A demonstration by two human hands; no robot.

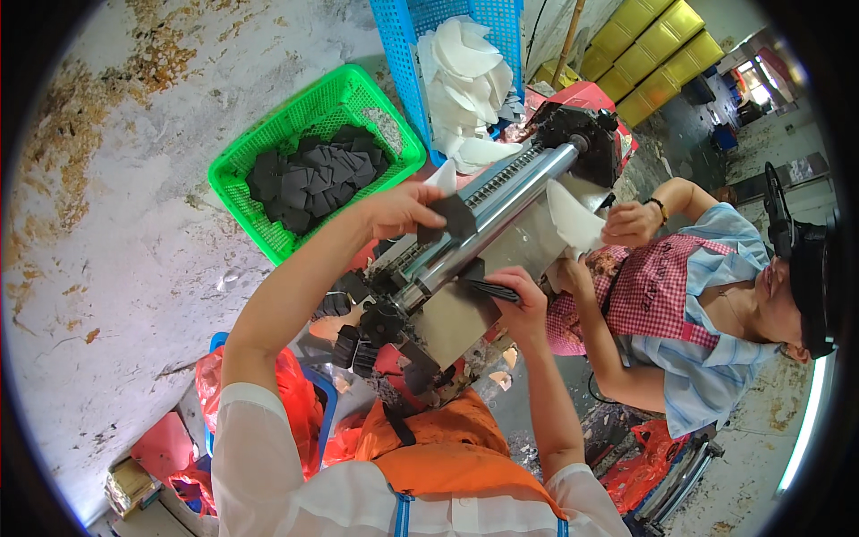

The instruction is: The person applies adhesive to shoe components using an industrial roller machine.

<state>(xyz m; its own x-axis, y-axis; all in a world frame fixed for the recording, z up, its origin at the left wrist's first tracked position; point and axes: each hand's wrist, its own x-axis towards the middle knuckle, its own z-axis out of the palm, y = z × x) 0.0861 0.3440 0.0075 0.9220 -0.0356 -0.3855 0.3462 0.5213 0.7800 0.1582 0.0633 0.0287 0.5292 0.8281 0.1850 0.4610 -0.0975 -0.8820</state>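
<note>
My left hand [404, 211] reaches over the far side of a roller machine [428, 309], its fingers closed on the edge of a dark grey flat piece [454, 219]. That piece lies against the long shiny metal roller [528, 190]. On the near side, above the machine's metal feed plate [455, 322], my right hand [522, 300] grips a small stack of dark flat pieces [488, 286]. Another person's hands [629, 222] are at the same machine to the right, with a white curved piece [573, 217] at the plate.
A green basket [234, 199] holding many dark pieces [315, 174] stands beyond the machine at the left. Behind it, a blue crate [398, 67] contains white curved pieces [465, 76]. Red plastic bags [300, 403] sit low at the left; gold-coloured boxes [644, 54] are stacked far right.
</note>
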